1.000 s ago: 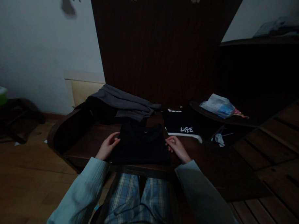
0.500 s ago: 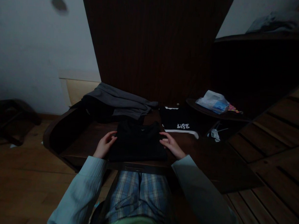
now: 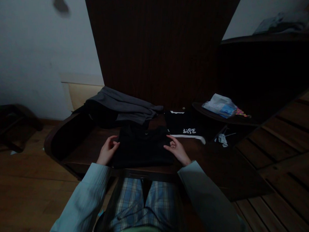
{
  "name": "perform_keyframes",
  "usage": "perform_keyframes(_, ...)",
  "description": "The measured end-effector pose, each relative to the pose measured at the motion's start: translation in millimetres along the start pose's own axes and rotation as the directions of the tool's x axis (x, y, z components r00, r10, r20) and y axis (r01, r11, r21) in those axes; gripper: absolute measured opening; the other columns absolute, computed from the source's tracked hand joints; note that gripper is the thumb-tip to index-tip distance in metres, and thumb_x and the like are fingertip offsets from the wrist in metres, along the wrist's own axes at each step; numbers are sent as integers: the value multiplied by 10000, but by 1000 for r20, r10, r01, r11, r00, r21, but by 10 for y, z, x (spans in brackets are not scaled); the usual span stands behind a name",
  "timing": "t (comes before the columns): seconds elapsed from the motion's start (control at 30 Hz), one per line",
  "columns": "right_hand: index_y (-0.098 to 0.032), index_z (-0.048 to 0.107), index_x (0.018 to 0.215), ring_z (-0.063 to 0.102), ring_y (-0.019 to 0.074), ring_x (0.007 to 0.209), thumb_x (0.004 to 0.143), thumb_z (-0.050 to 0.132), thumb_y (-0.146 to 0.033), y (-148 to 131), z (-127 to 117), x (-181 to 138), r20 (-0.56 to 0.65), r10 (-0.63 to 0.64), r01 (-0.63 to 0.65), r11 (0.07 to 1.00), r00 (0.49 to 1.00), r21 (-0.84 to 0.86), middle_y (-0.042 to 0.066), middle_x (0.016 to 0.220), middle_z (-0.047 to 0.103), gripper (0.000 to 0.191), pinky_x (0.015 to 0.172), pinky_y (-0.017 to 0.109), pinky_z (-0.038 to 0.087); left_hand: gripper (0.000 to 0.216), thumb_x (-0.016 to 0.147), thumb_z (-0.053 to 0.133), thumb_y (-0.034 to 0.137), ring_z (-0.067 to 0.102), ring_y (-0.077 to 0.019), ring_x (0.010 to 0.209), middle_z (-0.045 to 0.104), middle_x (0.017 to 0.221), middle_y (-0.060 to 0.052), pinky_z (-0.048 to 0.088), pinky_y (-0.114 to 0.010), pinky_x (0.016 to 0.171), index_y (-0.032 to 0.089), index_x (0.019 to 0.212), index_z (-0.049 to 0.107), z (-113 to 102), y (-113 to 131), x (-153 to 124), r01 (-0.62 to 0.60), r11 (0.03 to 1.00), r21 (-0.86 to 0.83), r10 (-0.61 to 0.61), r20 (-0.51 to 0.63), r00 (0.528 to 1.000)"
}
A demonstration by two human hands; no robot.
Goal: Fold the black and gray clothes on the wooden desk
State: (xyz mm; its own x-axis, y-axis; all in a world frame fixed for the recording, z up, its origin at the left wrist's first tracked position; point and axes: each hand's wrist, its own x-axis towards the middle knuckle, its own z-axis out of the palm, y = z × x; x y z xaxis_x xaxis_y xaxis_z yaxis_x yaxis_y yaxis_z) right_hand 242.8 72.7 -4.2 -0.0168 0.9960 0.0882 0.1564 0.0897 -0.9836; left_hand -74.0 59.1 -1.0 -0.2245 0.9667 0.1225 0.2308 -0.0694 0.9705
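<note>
A folded black garment (image 3: 143,146) lies on the dark wooden table (image 3: 90,144) right in front of me. My left hand (image 3: 107,152) rests at its left edge with the fingers curled onto the cloth. At its right edge my right hand (image 3: 176,150) lies with the fingers stretched out, the fingertips touching the cloth near the upper right corner. In the dim light I cannot make out whether the left hand grips the cloth or only rests on it.
Behind the black garment lies a grey garment (image 3: 124,106) over a dark pile. A folded black shirt with white lettering (image 3: 187,127) sits to the right. A plastic bag (image 3: 220,105) lies on a low round shelf. A dark wooden panel rises behind the table.
My hands have shifted only slightly along the garment's sides; the right hand's fingers now reach toward the upper right corner. The view has drifted a little.
</note>
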Motion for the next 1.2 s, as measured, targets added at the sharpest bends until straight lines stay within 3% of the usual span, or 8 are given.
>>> perform_keyframes(0.13, -223, 558, 1042, 501, 113, 613, 626, 616, -398, 16, -16, -1, -3, 12, -12, 1000, 1000, 19, -3, 748, 553, 455, 573, 237, 410, 548, 610, 580, 404, 559, -150, 685, 580, 722, -2, 427, -246, 608, 172, 1103, 517, -4, 33, -2, -14, 999, 52, 12, 47, 999)
perform_keyframes(0.27, -222, 564, 1068, 469, 102, 556, 641, 605, -368, 28, -39, 3, 62, 13, -10, 999, 998, -48, 11, 776, 594, 453, 536, 236, 411, 407, 615, 560, 374, 562, -215, 899, 634, 931, -63, 426, -320, 791, 165, 960, 616, -20, 56, 1, -63, 996, 69, 55, 116, 992)
perform_keyframes(0.4, -227, 598, 1014, 430, 57, 544, 611, 625, -314, 15, -20, -9, 82, -80, 87, 993, 993, -85, 27, 1011, 562, 413, 543, 211, 407, 299, 639, 532, 356, 551, -236, 955, 642, 956, -67, 399, -350, 863, 164, 838, 646, -68, 39, -25, -89, 994, 57, 83, 102, 991)
perform_keyframes(0.63, -236, 513, 1124, 487, 80, 559, 635, 612, -347, -41, -22, 167, 170, 54, -53, 999, 984, -12, -24, 726, 537, 511, 487, 193, 378, 484, 654, 572, 384, 464, -231, 1113, 555, 1166, -53, 381, -309, 903, 216, 1107, 548, -47, 62, 50, -80, 994, 74, 77, 38, 996)
perform_keyframes(0.77, -242, 501, 1111, 506, 91, 546, 584, 660, -329, -38, 49, 462, 42, 59, -57, 998, 997, -41, -33, 717, 534, 558, 509, 222, 416, 604, 641, 603, 433, 540, -216, 1006, 575, 1100, -90, 434, -312, 829, 198, 1182, 471, 6, 49, 273, 38, 998, 59, -34, -60, 998)
perform_keyframes(0.9, -209, 546, 1002, 577, 151, 679, 529, 704, -272, 22, 187, 654, -138, 58, -64, 997, 989, -40, 1, 747, 602, 503, 629, 286, 466, 528, 578, 639, 442, 580, -202, 887, 621, 948, -82, 460, -295, 758, 146, 1010, 574, 37, 18, 445, 19, 998, 57, -14, -88, 996)
perform_keyframes(1.07, -202, 584, 788, 607, 174, 735, 637, 610, -303, 67, 244, 706, -29, 49, -45, 990, 998, 134, 26, 742, 645, 183, 678, 305, 473, 538, 559, 624, 484, 594, -172, 751, 648, 842, -60, 467, -282, 670, 137, 969, 594, 43, -19, 499, 34, 992, -123, -38, -32, 999)
perform_keyframes(1.2, -198, 574, 722, 595, 174, 693, 667, 566, -306, 116, 223, 768, -133, 62, -66, 997, 989, -26, 11, 653, 617, 122, 679, 320, 461, 485, 585, 611, 440, 591, -168, 727, 649, 819, -65, 463, -282, 651, 134, 960, 586, 75, -89, 569, 89, 984, -153, -93, -19, 996)
